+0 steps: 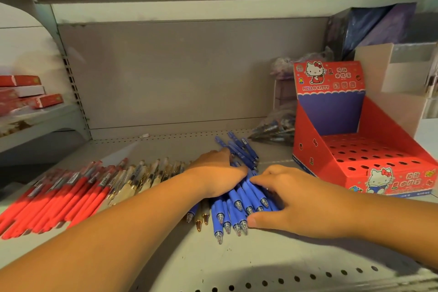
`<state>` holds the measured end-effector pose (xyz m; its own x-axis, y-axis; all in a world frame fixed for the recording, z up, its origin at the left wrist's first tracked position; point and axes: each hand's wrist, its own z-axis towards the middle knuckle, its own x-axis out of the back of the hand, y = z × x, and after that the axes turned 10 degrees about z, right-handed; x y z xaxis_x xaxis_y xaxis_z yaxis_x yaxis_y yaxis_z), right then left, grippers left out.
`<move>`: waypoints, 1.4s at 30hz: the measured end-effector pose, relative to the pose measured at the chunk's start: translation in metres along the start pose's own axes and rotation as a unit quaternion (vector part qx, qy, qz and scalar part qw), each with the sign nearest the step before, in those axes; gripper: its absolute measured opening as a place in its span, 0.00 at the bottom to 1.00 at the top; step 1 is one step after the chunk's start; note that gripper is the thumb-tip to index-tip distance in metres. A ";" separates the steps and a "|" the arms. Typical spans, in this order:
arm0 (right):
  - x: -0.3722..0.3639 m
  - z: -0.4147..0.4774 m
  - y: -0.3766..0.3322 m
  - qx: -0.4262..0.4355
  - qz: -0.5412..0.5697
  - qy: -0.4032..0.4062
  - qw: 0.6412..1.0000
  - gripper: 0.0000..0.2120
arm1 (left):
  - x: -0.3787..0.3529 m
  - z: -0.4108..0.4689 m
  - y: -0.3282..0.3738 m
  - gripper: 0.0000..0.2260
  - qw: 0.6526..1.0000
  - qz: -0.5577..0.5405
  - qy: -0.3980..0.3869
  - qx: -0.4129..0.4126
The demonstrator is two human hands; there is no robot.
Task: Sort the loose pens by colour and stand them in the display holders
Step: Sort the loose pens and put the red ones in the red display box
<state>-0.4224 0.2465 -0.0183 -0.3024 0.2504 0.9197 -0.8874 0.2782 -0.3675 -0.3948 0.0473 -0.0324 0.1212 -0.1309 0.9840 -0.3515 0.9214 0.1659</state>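
- While both hands sit on the blue pens (pixel 239 199), the sorting itself looks all but done; red pens (pixel 59 197) lie by the left edge of the shelf (pixel 237 268), cream pens (pixel 142 178) just beside them, blue near the middle
- left hand (pixel 218 173) lies over the blue heap, fingers bent down onto the barrels; pressing or gripping, I cannot tell
- right hand (pixel 296 204) cups the bundle, thumb at the near tips, fingers curled over the far side; a gathering grip
- display holder (pixel 305 130) at the right edge; every visible hole empty
- next, I'd judge: square the tips, lift the bunch, carry it right, feed pens upright into the holes; a loose squeeze could spill them
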 end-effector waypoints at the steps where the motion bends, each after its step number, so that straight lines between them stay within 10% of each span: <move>1: 0.003 0.001 -0.001 0.002 0.006 -0.011 1.000 0.22 | 0.001 0.000 0.000 0.16 1.000 0.003 0.000 -0.001; 5: 0.028 0.009 -0.003 -0.044 0.074 -0.096 0.992 0.28 | 0.008 -0.004 0.002 0.12 1.000 0.002 -0.005 -0.015; 12: 0.054 0.107 0.021 -0.172 0.049 0.017 0.984 0.13 | 0.020 -0.024 0.015 0.28 0.997 -0.012 -0.051 -0.065; 19: 0.009 0.185 0.038 -0.280 -0.018 -0.045 0.959 0.23 | 0.010 -0.037 0.020 0.37 0.993 0.029 -0.110 -0.038; 34: -0.005 0.223 0.045 -0.221 -0.024 -0.039 0.974 0.02 | 0.025 -0.042 0.023 0.34 0.990 0.014 -0.130 -0.054; 37: 0.002 0.222 0.047 -0.229 0.042 -0.001 0.973 0.21 | 0.024 -0.043 0.022 0.34 0.989 0.015 -0.138 -0.048; 40: 0.013 0.220 0.050 -0.214 0.085 0.069 0.971 0.03 | 0.024 -0.042 0.020 0.35 0.989 0.012 -0.141 -0.040; 42: 0.025 0.219 0.051 -0.215 0.108 0.115 0.964 0.11 | 0.025 -0.042 0.020 0.37 0.988 0.020 -0.149 -0.028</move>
<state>-0.5510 0.0638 0.0163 -0.3358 0.5306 0.7783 -0.5717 0.5419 -0.6161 -0.3595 0.0778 -0.0071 -0.1739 -0.1878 0.9667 -0.2979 0.9457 0.1302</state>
